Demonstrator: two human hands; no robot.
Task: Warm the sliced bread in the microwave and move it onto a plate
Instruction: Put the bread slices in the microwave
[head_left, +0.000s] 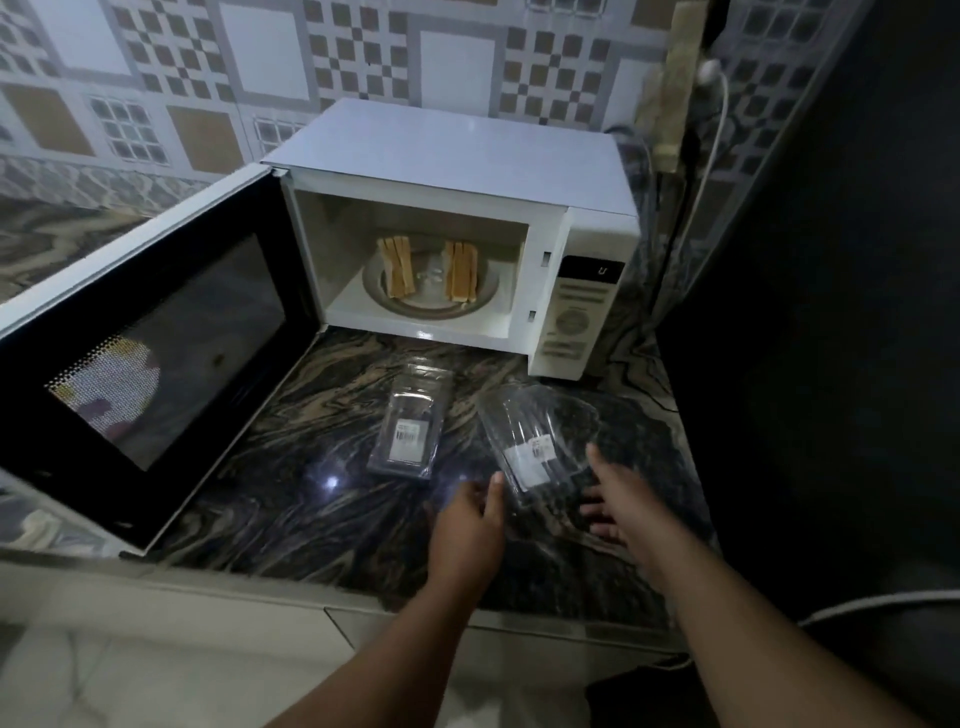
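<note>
A white microwave (519, 171) stands on the dark marbled counter with its door (156, 353) swung wide open to the left. Inside, two stacks of sliced bread, one on the left (396, 266) and one on the right (461, 271), rest on the glass turntable (431, 306). In front lie two clear plastic packs: a flat one (413, 421) and a larger one (540, 441). My left hand (470, 525) and my right hand (621, 501) hover at either side of the larger pack's near end, fingers apart, holding nothing. No plate is in view.
The counter's front edge (363, 587) runs just below my wrists. A dark tall surface (831, 312) closes off the right side. Cables and a wall socket (709, 73) hang behind the microwave. The tiled wall stands at the back.
</note>
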